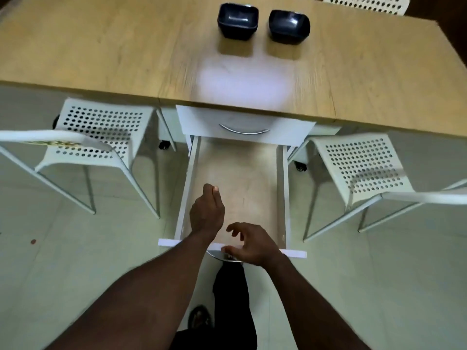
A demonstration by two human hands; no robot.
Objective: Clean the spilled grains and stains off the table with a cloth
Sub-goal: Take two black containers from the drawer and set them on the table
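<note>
Open drawer, no cloth in view. Left hand curled inside, grasp indeterminable; right hand slack, empty, behind it. Table ahead, nearer the left.

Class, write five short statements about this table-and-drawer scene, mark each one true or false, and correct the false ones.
1. Two dark bowls stand on the table. True.
2. The lower drawer is pushed shut. False: it is pulled far out; only the upper drawer is closed.
3. The left hand is over the open lower drawer. True.
4. The right hand holds a cloth. False: it holds nothing and is at the drawer's front edge; no cloth shows anywhere.
5. The chairs beside the drawers are black. False: they are white, with perforated seats.
</note>
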